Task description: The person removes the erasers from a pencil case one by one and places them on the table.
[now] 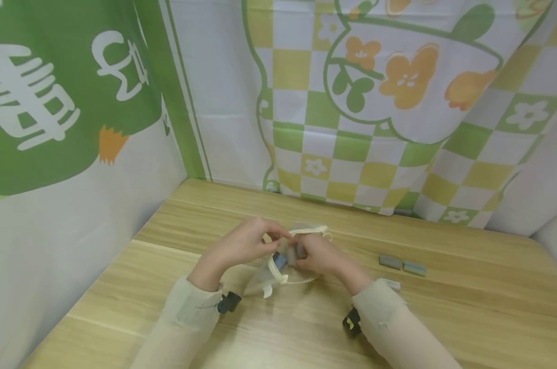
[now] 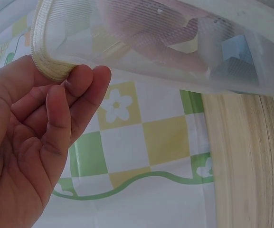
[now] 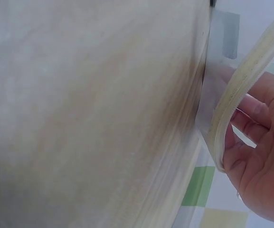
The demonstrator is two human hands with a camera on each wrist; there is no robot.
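Observation:
A see-through mesh zip pouch with a cream zipper edge lies between both hands on the wooden table. My left hand pinches the end of the zipper edge between thumb and fingers. Through the opening reaches my right hand, its fingers behind the zipper band in the right wrist view. Its thumb and fingertips close on a small grey block, partly hidden by the mesh. Beside that, a blue block sits inside the pouch.
Two small grey-green blocks lie end to end on the table, right of the pouch. A pale piece shows partly behind the right forearm. A checked curtain hangs along the table's back edge.

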